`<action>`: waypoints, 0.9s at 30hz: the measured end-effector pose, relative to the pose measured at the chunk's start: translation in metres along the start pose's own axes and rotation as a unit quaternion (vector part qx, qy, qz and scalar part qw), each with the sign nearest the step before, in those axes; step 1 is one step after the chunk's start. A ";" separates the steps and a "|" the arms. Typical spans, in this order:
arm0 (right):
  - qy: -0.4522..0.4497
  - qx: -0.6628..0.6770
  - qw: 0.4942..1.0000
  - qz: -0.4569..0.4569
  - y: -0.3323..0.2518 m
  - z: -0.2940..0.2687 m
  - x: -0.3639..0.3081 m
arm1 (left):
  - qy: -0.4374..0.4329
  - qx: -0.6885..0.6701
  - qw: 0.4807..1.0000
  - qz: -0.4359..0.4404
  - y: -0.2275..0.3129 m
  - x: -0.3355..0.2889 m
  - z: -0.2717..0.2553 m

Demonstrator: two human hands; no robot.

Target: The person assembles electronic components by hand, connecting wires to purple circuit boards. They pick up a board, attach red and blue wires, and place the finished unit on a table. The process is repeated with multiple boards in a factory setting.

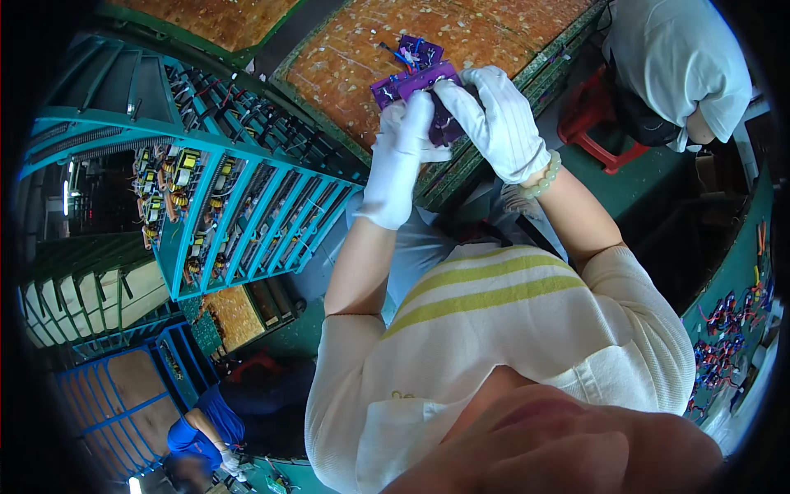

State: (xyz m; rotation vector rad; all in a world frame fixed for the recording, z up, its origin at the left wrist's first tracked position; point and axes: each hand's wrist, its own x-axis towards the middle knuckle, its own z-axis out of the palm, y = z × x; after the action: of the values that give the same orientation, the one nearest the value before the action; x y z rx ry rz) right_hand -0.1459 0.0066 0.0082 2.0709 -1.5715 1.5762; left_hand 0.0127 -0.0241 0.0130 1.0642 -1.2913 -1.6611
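Both of my hands wear white gloves and meet over the near edge of a worn wooden workbench (346, 66). My left hand (395, 144) is closed around the left side of a purple circuit board (426, 76), thumb upward. My right hand (498, 115) grips the same piece from the right, its fingers bent over a dark lower part (444, 128). The gloves hide much of the board. Just beyond it lies another purple board (421, 51) with blue, black and white wires; I cannot tell whether the two are joined.
A teal rack (239, 222) holding several circuit boards stands close on my left. At the right, a person in a white shirt (675, 66) is beside a red stool (592, 119). Another person in blue (210, 424) works at lower left. Wired parts (728, 329) cover a green bench at far right.
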 end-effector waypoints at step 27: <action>0.052 0.218 0.968 0.116 0.022 0.000 -0.033 | 0.110 0.059 0.988 0.091 0.001 -0.025 0.024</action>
State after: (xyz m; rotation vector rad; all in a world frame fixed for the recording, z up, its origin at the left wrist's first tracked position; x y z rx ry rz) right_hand -0.1603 0.0181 -0.0270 2.0026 -1.5927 2.2511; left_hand -0.0003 0.0063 0.0211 1.1277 -1.3110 -1.3077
